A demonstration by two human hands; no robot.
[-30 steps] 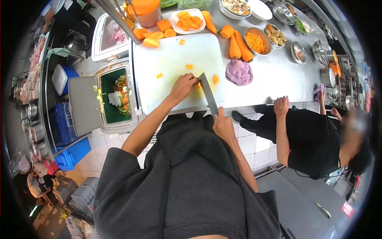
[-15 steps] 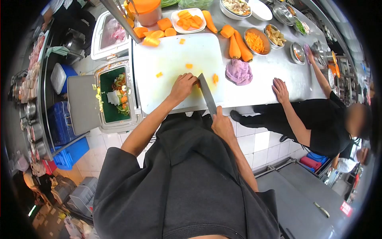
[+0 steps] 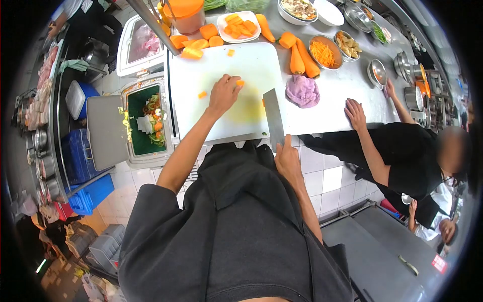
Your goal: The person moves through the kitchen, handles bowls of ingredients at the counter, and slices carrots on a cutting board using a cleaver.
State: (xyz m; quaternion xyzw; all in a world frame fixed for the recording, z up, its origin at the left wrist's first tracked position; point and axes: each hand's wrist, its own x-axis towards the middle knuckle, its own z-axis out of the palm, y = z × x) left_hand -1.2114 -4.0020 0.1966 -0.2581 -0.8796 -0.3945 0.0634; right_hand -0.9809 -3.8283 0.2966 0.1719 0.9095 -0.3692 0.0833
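Note:
My left hand (image 3: 225, 95) is over the white cutting board (image 3: 193, 118), its fingers curled and its fingertips at a small carrot piece (image 3: 240, 83). In my right hand (image 3: 289, 160) is the handle of a cleaver (image 3: 273, 117), its broad blade lying over the board's right side. A bit of orange carrot shows at the blade's left edge, mostly hidden. Another carrot piece (image 3: 202, 94) lies left of my left hand, and one more sits near the board's far edge.
Beyond the board are a plate of cut carrot (image 3: 221, 22), whole carrots (image 3: 297, 59) and a bowl of shredded carrot (image 3: 322, 53). A purple cloth (image 3: 302, 91) lies right of the board. A scrap bin (image 3: 145, 121) stands at left. A co-worker's hand (image 3: 355, 114) rests on the counter.
My left hand has moved up and left, away from the blade, to the carrot piece. The cleaver has shifted right. The co-worker's far hand has moved nearer, beside a metal bowl.

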